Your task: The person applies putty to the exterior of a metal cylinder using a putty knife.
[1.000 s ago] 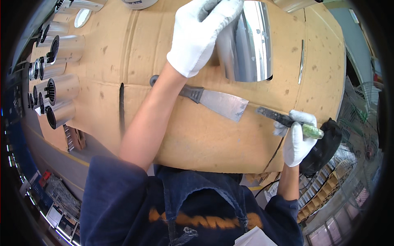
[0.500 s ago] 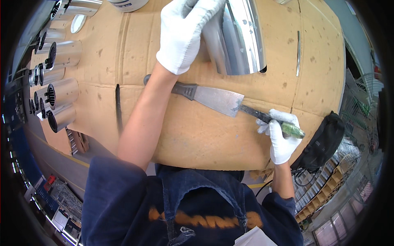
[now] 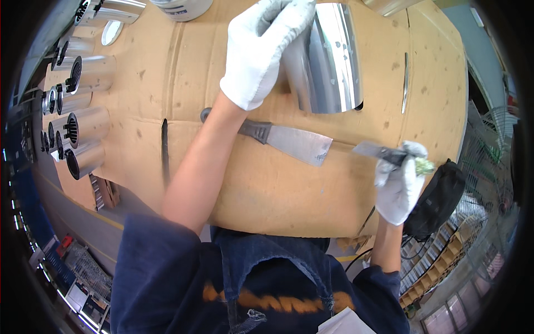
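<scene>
My left hand (image 3: 261,53), in a white glove, is closed on the upper left edge of a shiny metal cylinder (image 3: 334,67) lying on the cardboard. Dull spots dot its polished surface. Below it rests a scraper (image 3: 297,143) with a wide steel blade and black handle; my left forearm passes over part of that handle. At the right, my gloved right hand (image 3: 397,183) grips a flat-tipped hand tool (image 3: 389,153) with a dark shaft and a green grip. Its tip points left, off the scraper's blade, and motion blurs it.
Cardboard (image 3: 300,206) covers the table. Several metal cylinders with black vented ends (image 3: 92,122) stand along the left side. A white tub (image 3: 183,8) and a white lid (image 3: 112,32) are at the back. A black bag (image 3: 436,200) hangs at the right edge.
My right hand has moved up and to the right, drawing its tool away from the scraper's blade. My left hand stays on the cylinder; the whole view has shifted slightly.
</scene>
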{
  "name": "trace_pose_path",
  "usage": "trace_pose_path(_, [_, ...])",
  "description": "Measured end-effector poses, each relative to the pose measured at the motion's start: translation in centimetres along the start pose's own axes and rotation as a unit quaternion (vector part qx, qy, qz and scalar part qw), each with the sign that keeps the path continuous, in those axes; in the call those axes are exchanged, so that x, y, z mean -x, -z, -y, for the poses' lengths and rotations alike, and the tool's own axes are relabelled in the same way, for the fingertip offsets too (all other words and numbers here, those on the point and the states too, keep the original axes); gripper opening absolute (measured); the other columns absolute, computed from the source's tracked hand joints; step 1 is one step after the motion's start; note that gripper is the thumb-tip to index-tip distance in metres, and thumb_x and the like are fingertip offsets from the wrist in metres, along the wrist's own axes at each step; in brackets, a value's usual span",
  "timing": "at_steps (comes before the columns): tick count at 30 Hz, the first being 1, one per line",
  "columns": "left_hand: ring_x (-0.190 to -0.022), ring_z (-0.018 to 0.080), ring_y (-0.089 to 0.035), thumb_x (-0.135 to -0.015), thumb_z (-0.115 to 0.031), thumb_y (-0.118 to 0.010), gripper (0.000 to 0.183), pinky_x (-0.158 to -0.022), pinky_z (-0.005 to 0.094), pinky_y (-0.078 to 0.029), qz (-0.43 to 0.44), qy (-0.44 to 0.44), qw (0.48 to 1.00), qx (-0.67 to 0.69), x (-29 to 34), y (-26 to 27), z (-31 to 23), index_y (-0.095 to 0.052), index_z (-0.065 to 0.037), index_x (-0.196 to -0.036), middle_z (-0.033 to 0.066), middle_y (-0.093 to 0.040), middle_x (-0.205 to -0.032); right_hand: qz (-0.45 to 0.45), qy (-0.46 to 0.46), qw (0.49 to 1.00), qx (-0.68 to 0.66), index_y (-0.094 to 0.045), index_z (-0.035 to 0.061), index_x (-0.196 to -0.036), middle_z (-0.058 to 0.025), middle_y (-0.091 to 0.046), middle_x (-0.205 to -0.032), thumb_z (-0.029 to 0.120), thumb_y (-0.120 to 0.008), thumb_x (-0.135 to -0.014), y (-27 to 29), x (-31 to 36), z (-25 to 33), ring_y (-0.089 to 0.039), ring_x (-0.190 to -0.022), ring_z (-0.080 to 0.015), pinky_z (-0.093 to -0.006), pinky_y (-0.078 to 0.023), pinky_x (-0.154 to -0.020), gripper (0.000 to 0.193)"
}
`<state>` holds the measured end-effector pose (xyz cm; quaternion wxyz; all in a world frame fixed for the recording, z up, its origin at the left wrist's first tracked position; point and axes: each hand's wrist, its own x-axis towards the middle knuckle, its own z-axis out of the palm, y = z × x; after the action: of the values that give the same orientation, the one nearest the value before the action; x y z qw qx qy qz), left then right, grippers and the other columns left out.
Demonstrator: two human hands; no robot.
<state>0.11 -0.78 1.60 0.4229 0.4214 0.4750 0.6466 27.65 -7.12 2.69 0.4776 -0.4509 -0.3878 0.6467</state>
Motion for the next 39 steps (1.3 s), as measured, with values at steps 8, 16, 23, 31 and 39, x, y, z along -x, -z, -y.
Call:
trace_pose_path(8, [-0.078, 0.0066, -0.049, -0.088, -0.012, -0.059, 0.015, -0.072, 0.0216, -0.040, -0.016, -0.037, 0.996, 0.080, 0.3, -0.3, -0.4, -0.062, 0.002, -0.093, -0.0013, -0.056, -0.082, 0.019, 0.209, 0.977, -0.029, -0.052, 0.0013, -0.107, -0.0084, -0.056, -0.083, 0.027, -0.053, -0.094, -4.3, -6.8, 5.1, -0.052, -0.062, -0.0108, -0.0191, -0.036, -0.043, 0.029])
trace_pose_path(16, [-0.078, 0.0063, -0.049, -0.088, -0.011, -0.060, 0.013, -0.072, 0.0218, -0.040, -0.003, -0.012, 0.997, 0.080, 0.3, -0.3, -0.5, -0.062, 0.001, -0.092, -0.0016, -0.056, -0.082, -0.069, 0.111, 0.990, -0.051, -0.056, -0.0029, -0.101, -0.0082, -0.057, -0.064, 0.028, -0.049, -0.095, -8.4, -8.4, 2.6, -0.050, -0.046, -0.0103, -0.0202, -0.032, -0.036, 0.032])
trace_pose_path(23, [-0.076, 0.0064, -0.049, -0.088, -0.011, -0.059, 0.013, -0.071, 0.0218, -0.040, 0.003, -0.028, 0.998, 0.063, 0.1, -0.1, -0.5, -0.062, 0.001, -0.091, -0.0014, -0.056, -0.081, -0.015, 0.098, 0.995, -0.001, -0.055, -0.0015, -0.104, -0.0061, -0.057, -0.065, 0.028, -0.047, -0.096, -8.9, -8.6, 1.2, -0.049, -0.048, -0.0081, -0.0195, -0.031, -0.035, 0.032])
trace_pose_path(31, [-0.075, 0.0058, -0.048, -0.088, -0.012, -0.059, 0.012, -0.070, 0.0214, -0.039, 0.005, -0.040, 0.997, 0.067, 0.0, -0.1, -0.3, -0.062, 0.001, -0.089, -0.0016, -0.056, -0.080, -0.025, 0.100, 0.994, 0.020, -0.055, -0.0025, -0.104, -0.0068, -0.056, -0.061, 0.026, -0.047, -0.096, -9.8, -8.6, 0.9, -0.046, -0.044, -0.0083, -0.0199, -0.031, -0.036, 0.031])
trace_pose_path(39, [-0.074, 0.0054, -0.047, -0.088, -0.012, -0.059, 0.012, -0.069, 0.0210, -0.039, 0.001, -0.021, 0.998, 0.060, 0.2, -0.2, -0.5, -0.062, 0.000, -0.088, -0.0021, -0.055, -0.079, -0.016, 0.100, 0.995, 0.004, -0.056, -0.0035, -0.103, -0.0092, -0.058, -0.061, 0.023, -0.050, -0.095, -9.7, -8.3, 1.0, -0.048, -0.042, -0.0103, -0.0206, -0.033, -0.036, 0.028])
